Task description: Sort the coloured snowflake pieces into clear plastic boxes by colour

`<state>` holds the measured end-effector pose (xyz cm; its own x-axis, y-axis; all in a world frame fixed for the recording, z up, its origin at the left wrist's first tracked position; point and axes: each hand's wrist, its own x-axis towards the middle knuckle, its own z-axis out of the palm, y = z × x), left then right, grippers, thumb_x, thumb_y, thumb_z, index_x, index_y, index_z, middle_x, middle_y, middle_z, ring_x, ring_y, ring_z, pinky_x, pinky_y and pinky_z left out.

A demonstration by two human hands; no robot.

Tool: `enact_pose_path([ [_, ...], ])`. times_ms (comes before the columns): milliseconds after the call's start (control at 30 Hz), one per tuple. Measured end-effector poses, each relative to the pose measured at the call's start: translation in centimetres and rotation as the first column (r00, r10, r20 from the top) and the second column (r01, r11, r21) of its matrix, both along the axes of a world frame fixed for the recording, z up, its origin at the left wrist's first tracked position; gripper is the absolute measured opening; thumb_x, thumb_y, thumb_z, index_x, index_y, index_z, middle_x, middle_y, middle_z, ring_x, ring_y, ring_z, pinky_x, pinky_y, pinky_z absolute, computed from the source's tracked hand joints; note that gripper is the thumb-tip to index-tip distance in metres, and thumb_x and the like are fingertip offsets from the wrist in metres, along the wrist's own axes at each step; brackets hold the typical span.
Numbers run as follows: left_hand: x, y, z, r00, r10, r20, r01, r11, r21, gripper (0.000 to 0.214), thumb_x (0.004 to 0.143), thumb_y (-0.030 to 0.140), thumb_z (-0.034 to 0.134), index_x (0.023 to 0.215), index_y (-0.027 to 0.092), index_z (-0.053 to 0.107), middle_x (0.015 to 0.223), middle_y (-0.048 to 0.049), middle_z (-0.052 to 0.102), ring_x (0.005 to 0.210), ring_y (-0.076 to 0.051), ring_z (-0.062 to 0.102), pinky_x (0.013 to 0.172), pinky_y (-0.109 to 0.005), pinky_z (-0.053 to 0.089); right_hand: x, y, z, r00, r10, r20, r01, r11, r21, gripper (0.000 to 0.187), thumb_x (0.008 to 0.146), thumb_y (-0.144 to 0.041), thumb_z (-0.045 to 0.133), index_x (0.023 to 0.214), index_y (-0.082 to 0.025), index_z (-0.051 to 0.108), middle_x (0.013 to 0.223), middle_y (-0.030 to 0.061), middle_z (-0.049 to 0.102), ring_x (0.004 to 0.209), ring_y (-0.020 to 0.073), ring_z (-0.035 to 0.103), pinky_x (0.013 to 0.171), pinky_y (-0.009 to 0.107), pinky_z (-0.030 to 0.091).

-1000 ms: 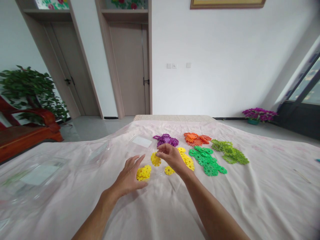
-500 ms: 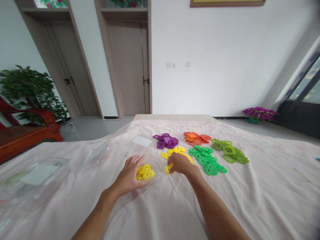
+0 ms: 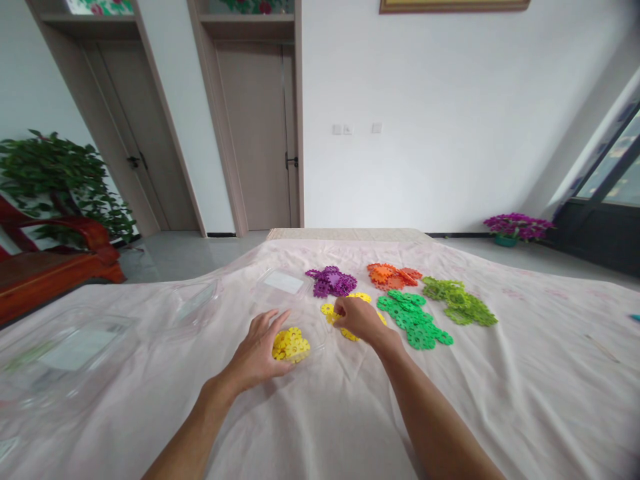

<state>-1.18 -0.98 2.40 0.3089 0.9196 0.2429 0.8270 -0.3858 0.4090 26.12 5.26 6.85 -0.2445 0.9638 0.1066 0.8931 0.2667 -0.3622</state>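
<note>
Evidently the work is only partway along. Yellow discs (image 3: pixel 291 345) lie inside a clear container (image 3: pixel 317 331) on the pink cloth (image 3: pixel 350 427), so that colour has been begun. The left hand (image 3: pixel 259 343) is spread, thumb and fingers apart, around the container's left side, apparently steadying it.

Outstanding in the same colour: loose yellow discs (image 3: pixel 327 309) to the right of the container, partly covered by the right hand (image 3: pixel 359 316). That hand's fingers are drawn together at the pile; whether they grip a disc cannot be determined.

Four other groups lie loose on the cloth, each in its own heap: purple discs (image 3: pixel 331 283), orange discs (image 3: pixel 390 275), green discs (image 3: pixel 415 321) and olive-green discs (image 3: pixel 459 303). None of these is seen in the container in use.

Further clear plastic trays (image 3: pixel 80 347) with pale labels stand to the left, well apart from the heaps.
</note>
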Motion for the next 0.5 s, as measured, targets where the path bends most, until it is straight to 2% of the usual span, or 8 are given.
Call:
enact_pose_path([
  [100, 0.0, 0.0, 0.1, 1.000, -0.003, 0.006, 0.003, 1.000, -0.005, 0.097, 0.063, 0.043, 0.076, 0.148, 0.029, 0.033, 0.149, -0.0101, 0.034, 0.140, -0.032, 0.028, 0.113, -0.045, 0.031, -0.7, 0.0, 0.5, 0.958, -0.012, -0.287, 0.048, 0.992, 0.121, 0.012, 0.072, -0.028, 0.069, 0.078, -0.019, 0.063, 0.073, -0.0023, 0.064, 0.066, 0.0122, 0.055, 0.056, 0.023, 0.030],
  [200, 0.1, -0.1, 0.2, 1.000, 0.002, 0.014, -0.002, 1.000, -0.010, 0.097, 0.062, 0.042, 0.077, 0.148, 0.028, 0.033, 0.149, -0.0105, 0.034, 0.140, -0.033, 0.027, 0.113, -0.046, 0.030, -2.0, -0.2, 0.2, 0.846, 0.069, -0.528, -0.028, 0.996, 0.086, 0.016, 0.072, -0.031, 0.069, 0.077, -0.019, 0.060, 0.070, -0.0033, 0.062, 0.062, 0.0116, 0.054, 0.054, 0.022, 0.034],
  [267, 0.1, -0.1, 0.2, 1.000, 0.003, 0.014, -0.003, 1.000, -0.011, 0.097, 0.063, 0.042, 0.076, 0.148, 0.028, 0.033, 0.150, -0.0107, 0.033, 0.140, -0.033, 0.027, 0.113, -0.047, 0.030, -2.9, -0.3, -0.3, 0.785, 0.117, -0.608, -0.124, 0.992, 0.031, 0.020, 0.070, -0.032, 0.071, 0.082, -0.018, 0.062, 0.071, -0.0032, 0.063, 0.062, 0.0120, 0.056, 0.054, 0.021, 0.036],
  [367, 0.1, -0.1, 0.2, 1.000, 0.001, 0.003, -0.001, 1.000, -0.003, 0.095, 0.064, 0.044, 0.075, 0.148, 0.028, 0.033, 0.149, -0.0105, 0.034, 0.140, -0.033, 0.027, 0.113, -0.047, 0.031, -3.1, -0.3, -0.7, 0.780, 0.147, -0.608, -0.163, 0.986, 0.030, 0.025, 0.074, -0.034, 0.070, 0.094, -0.019, 0.066, 0.079, -0.0008, 0.068, 0.069, 0.0139, 0.060, 0.059, 0.023, 0.041],
  [500, 0.1, 0.0, 0.0, 1.000, 0.004, -0.003, -0.004, 1.000, -0.002, 0.099, 0.061, 0.040, 0.077, 0.148, 0.028, 0.033, 0.149, -0.0100, 0.035, 0.139, -0.032, 0.028, 0.113, -0.045, 0.031, -1.3, 0.2, -0.6, 0.935, 0.066, -0.348, -0.001, 0.983, 0.184, 0.017, 0.087, -0.029, 0.056, 0.094, -0.021, 0.070, 0.092, 0.0035, 0.071, 0.086, 0.0179, 0.063, 0.077, 0.027, 0.043],
])
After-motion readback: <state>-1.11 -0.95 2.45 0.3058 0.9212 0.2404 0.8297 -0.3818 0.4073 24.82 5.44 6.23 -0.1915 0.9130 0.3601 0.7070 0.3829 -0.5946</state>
